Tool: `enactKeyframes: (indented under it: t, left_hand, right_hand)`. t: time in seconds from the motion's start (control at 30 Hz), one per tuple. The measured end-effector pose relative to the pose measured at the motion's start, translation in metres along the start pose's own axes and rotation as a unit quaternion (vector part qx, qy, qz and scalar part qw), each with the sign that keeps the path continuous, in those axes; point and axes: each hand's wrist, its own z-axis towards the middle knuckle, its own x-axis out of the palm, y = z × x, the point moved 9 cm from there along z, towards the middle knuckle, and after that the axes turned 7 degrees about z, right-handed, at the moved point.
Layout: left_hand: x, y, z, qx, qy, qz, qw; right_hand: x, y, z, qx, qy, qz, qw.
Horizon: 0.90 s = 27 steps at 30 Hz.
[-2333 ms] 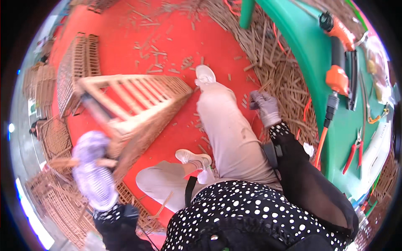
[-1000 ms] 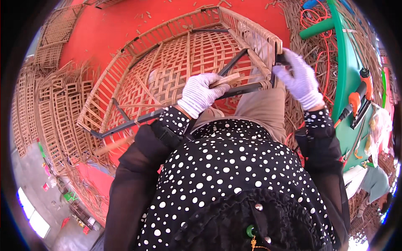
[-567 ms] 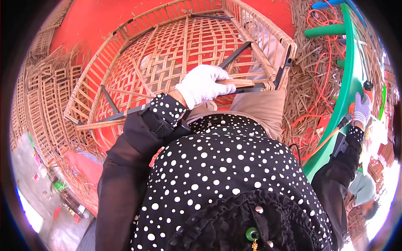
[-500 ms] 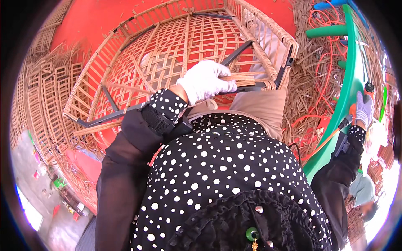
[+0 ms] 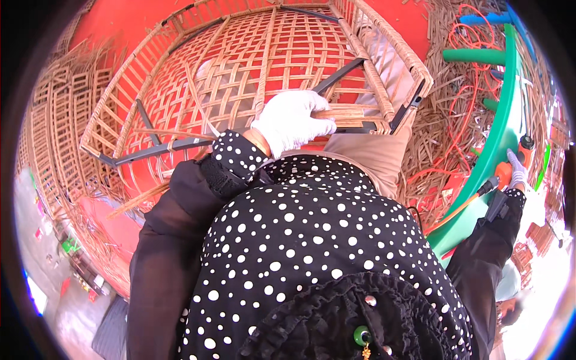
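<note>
A woven rattan basket-like frame with open lattice and dark metal bars lies across my lap. My left hand, in a white glove, is closed at its near edge. Its fingers and thumb pinch several flat rattan strips beside a dark metal bar. Far to the right, my gloved right hand is closed around an orange tool with a black end, joined to an orange hose. Part of that grip is hidden, and the tool's exact kind is unclear.
The green curved stand rises on my right, with orange hose coils behind it. Loose rattan strips heap beside the frame. More woven panels stack at the left. Red sheeting covers the floor.
The woven frame has shifted slightly, its near left corner lower and further left. My right hand and the orange tool have moved a little lower. My left hand keeps its grip.
</note>
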Motion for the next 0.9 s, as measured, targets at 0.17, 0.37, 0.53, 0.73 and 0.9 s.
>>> enactKeyframes:
  t: [0.17, 0.37, 0.53, 0.73, 0.9]
  left_hand:
    - [0.001, -0.020, -0.008, 0.172, -0.082, 0.103, 0.976]
    - [0.000, -0.014, -0.014, 0.269, -0.094, 0.109, 0.952]
    - [0.005, -0.025, -0.022, 0.355, -0.132, 0.183, 0.907]
    - [0.012, -0.018, -0.025, 0.386, -0.144, 0.237, 0.880]
    - [0.007, -0.026, -0.025, 0.352, -0.096, 0.231, 0.902]
  right_hand:
    - [-0.045, -0.014, 0.018, -0.133, 0.098, 0.080, 0.983]
    - [-0.020, 0.140, -0.227, -0.155, 0.219, 0.311, 0.912]
    - [0.048, 0.206, -0.361, -0.174, 0.316, 0.296, 0.884]
    - [0.146, 0.222, -0.441, -0.059, 0.468, 0.030, 0.881]
    - [0.170, 0.229, -0.428, -0.027, 0.528, -0.081, 0.845]
